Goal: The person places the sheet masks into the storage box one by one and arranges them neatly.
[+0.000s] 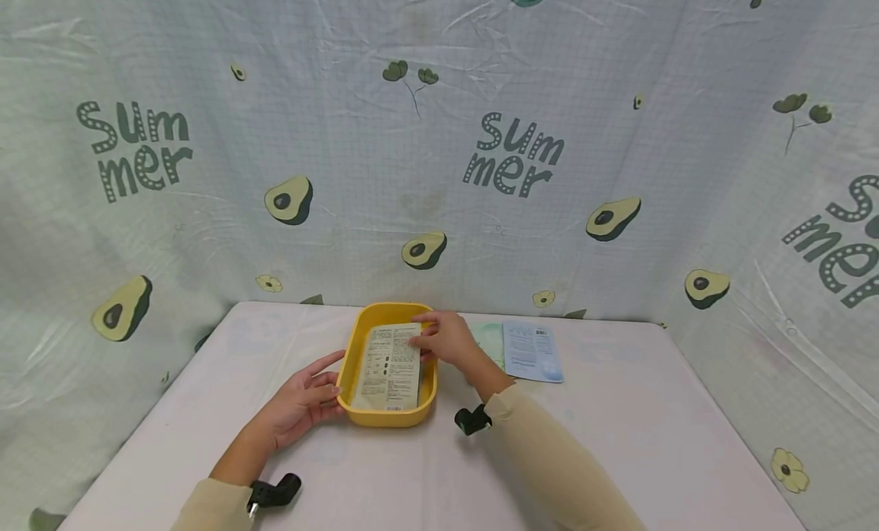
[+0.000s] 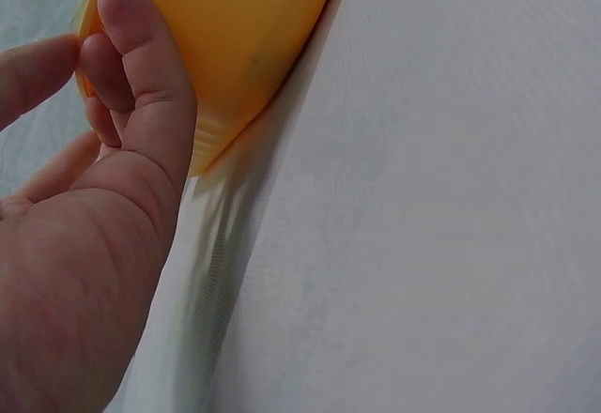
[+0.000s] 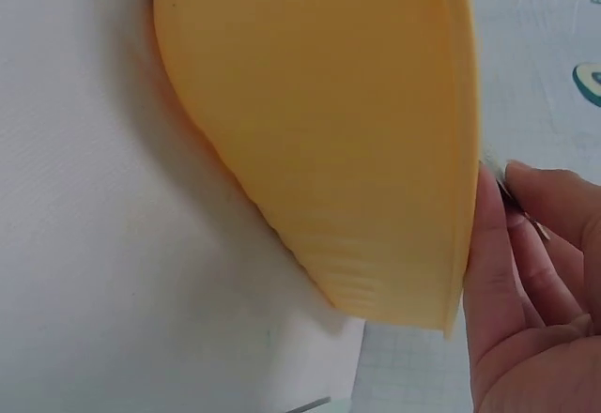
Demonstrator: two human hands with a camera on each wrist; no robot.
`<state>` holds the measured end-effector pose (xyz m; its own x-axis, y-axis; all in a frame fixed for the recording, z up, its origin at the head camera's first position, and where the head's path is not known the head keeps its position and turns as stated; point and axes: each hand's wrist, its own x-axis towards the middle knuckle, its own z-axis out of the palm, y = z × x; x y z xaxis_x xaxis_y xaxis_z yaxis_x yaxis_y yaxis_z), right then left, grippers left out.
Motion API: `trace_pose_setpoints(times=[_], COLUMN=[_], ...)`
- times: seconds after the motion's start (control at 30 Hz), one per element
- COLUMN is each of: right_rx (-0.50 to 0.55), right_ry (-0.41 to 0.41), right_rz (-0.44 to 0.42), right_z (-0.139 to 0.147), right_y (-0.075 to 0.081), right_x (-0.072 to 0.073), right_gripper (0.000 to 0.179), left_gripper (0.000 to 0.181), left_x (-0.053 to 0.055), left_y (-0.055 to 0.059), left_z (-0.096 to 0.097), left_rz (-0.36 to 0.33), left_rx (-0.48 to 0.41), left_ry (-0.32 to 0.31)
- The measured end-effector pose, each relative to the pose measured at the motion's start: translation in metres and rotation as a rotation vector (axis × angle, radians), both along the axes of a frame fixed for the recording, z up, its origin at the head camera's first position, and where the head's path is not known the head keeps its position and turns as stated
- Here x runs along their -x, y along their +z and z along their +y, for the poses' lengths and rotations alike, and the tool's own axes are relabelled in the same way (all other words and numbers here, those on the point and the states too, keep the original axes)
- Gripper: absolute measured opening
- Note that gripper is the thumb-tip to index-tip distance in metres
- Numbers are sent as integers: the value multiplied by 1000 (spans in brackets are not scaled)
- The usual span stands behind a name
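Two hands work at a yellow tray (image 1: 387, 419) that stands by the far edge of the desk (image 1: 652, 439), nearer its far left corner than its far right one. A pale packet (image 1: 383, 367) lies in the tray with its printed side up, lines of small text across it and a barcode at its near end. The right hand (image 1: 449, 340) pinches this packet by its right edge, near the upper corner; in the right wrist view a thin edge shows between the fingertips, just beside the tray's rim. The left hand (image 1: 302, 403) has its fingers spread and loosely bent, their tips touching the tray's left rim.

Right of the tray, near the desk's far edge, lie a blue packet (image 1: 532, 352) with printed text and a greenish packet (image 1: 489, 338), side by side; the right hand and wrist hide part of the greenish one. Each wrist bears a small black camera (image 1: 472, 420) below a beige sleeve (image 1: 563, 462). Behind the far edge hangs a pale backdrop (image 1: 384, 157) printed with avocados, flowers and the word "summer".
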<state>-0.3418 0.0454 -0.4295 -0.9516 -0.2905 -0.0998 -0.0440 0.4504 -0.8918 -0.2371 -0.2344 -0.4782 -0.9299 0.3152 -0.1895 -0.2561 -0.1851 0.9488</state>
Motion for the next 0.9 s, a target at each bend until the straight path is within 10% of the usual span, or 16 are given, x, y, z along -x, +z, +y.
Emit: trace_pose_setpoints(times=[0.9], right_rx=[52], right_ry=[-32], right_rz=[-13], right_z=[10], right_y=[-1], right_x=[-1], right_gripper=[44], left_gripper=[81], left_x=[-1], left_y=[3], left_z=[1], left_rz=[16], left_rx=[-23], left_ry=[-24])
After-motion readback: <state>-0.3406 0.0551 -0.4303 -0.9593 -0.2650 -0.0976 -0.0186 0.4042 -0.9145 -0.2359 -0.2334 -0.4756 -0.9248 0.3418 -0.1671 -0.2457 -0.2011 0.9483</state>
